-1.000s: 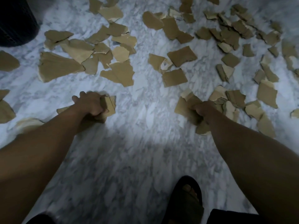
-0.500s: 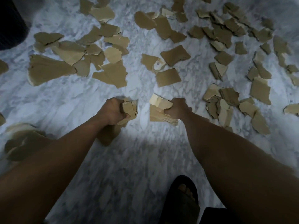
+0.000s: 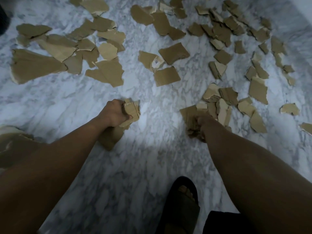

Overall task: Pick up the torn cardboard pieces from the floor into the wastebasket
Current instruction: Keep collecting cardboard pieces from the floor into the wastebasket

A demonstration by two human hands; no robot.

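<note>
Left hand (image 3: 116, 114): fingers curled round a cardboard wad (image 3: 132, 111) | right hand (image 3: 205, 123): blurred, clutched a bundle (image 3: 189, 115) beside the floor pile | most pieces (image 3: 109, 73) lay scattered on the floor (image 3: 152, 149) | risk: overfull fists could shed scraps en route to the wastebasket

- The right hand (image 3: 201, 123) is a blur. Its fingers are lost in the stack (image 3: 190, 115) it grips, and I cannot tell where that stack ends and the pieces (image 3: 224, 105) beside it begin.
- The left hand (image 3: 114, 114) hides its own fingertips, curled round a wad (image 3: 131, 112), and covers the wad's middle.
- A dark shape (image 3: 2, 19) at the top left is cut by the edge; too little shows to name it.
- Cardboard (image 3: 11, 142) at the left edge is smeared and partly behind the left forearm.
- Pieces along the top edge and one scrap (image 3: 306, 127) on the right run out of view.
- The sandal (image 3: 183, 205) loses its heel at the bottom edge.
</note>
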